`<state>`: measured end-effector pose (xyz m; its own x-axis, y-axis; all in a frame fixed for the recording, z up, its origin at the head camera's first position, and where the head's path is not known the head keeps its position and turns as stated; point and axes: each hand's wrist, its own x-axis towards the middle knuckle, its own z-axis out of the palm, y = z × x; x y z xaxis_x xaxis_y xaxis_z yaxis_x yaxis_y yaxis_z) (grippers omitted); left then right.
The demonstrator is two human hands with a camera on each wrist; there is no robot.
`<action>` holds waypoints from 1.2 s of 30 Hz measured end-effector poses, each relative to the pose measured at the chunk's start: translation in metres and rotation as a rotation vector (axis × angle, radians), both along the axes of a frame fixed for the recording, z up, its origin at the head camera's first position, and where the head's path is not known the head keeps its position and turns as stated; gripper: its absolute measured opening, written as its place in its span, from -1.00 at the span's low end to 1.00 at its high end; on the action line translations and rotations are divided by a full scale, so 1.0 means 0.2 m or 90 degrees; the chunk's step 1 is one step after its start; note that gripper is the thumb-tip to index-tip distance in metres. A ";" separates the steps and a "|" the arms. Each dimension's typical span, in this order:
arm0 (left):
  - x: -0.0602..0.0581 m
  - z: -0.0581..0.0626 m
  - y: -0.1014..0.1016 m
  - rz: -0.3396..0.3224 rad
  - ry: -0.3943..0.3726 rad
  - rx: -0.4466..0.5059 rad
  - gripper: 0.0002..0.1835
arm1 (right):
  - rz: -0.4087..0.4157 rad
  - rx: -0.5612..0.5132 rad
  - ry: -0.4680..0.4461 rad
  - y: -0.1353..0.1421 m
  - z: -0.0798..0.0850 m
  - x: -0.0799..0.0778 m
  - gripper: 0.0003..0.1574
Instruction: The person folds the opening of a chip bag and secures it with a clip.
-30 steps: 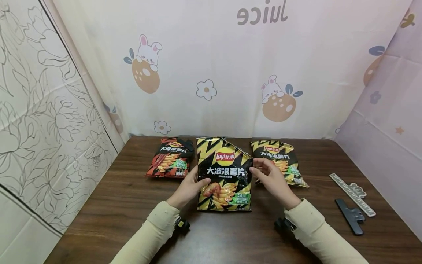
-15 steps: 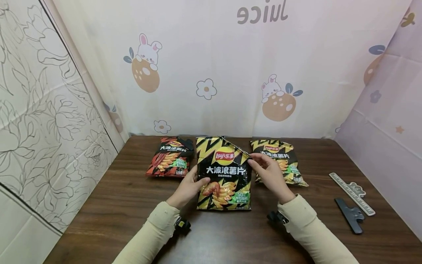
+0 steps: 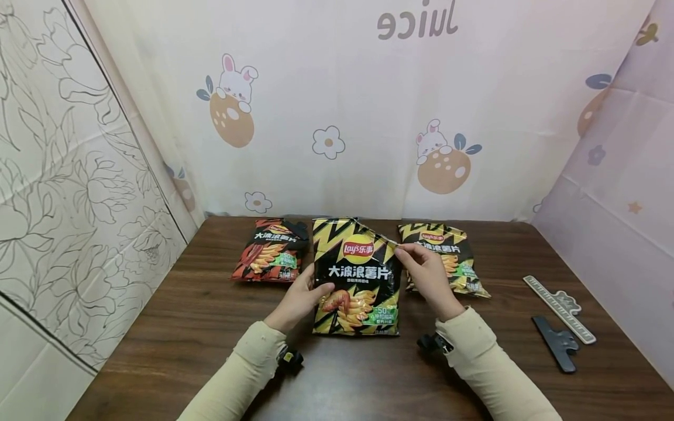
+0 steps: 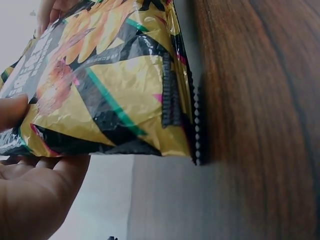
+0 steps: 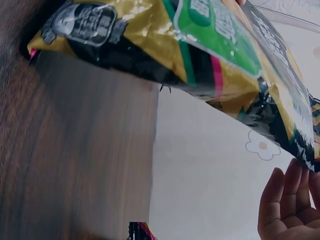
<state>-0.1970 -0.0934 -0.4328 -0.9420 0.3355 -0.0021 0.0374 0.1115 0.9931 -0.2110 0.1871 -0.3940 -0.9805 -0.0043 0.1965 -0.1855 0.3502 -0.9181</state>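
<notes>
A black and yellow Lay's chip bag (image 3: 358, 278) stands on its bottom edge at the middle of the table; its top slants down toward the right corner. My left hand (image 3: 299, 299) grips its left side, thumb in front and fingers behind, as the left wrist view shows with the hand (image 4: 42, 195) under the bag's edge. At the slanted top's right end, my right hand (image 3: 427, 280) pinches the bag between thumb and fingers. In the right wrist view, several fingers of this hand (image 5: 290, 210) lie behind the bag (image 5: 150, 45).
A red and black chip bag (image 3: 271, 257) lies behind on the left, and another yellow and black one (image 3: 463, 266) behind on the right. A pale sealing clip (image 3: 558, 309) and a black clip (image 3: 556, 344) lie at the table's right. A printed curtain (image 3: 326, 88) hangs behind.
My right hand has shifted slightly up and left along the bag's right edge to the end of the slanted top. The left hand and the bag have hardly moved.
</notes>
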 end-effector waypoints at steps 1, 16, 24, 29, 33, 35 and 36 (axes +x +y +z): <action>0.00 0.00 0.00 0.000 0.002 -0.005 -0.23 | -0.001 -0.008 -0.004 0.00 0.00 0.00 -0.48; -0.01 0.02 -0.02 0.023 -0.007 -0.039 -0.29 | -0.017 -0.094 -0.038 -0.02 -0.02 -0.01 -0.47; -0.01 0.07 -0.05 0.090 0.004 -0.056 -0.28 | -0.012 -0.129 -0.059 -0.03 -0.01 0.00 -0.45; 0.00 0.13 -0.07 0.105 0.058 -0.072 -0.40 | -0.013 -0.128 -0.059 -0.03 -0.01 -0.01 -0.45; 0.00 0.17 -0.09 0.112 0.094 -0.062 -0.48 | -0.018 -0.124 -0.055 -0.03 -0.01 -0.01 -0.45; 0.00 0.19 -0.10 0.113 0.111 -0.041 -0.50 | -0.021 -0.124 -0.055 -0.03 -0.01 -0.01 -0.46; 0.00 0.20 -0.10 0.116 0.119 -0.030 -0.50 | -0.021 -0.125 -0.055 -0.03 -0.02 -0.01 -0.46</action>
<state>-0.1969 -0.1141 -0.3936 -0.9724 0.1643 0.1659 0.1949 0.1792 0.9643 -0.2130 0.1808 -0.3971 -0.9927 0.0589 0.1051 -0.0940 0.1671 -0.9814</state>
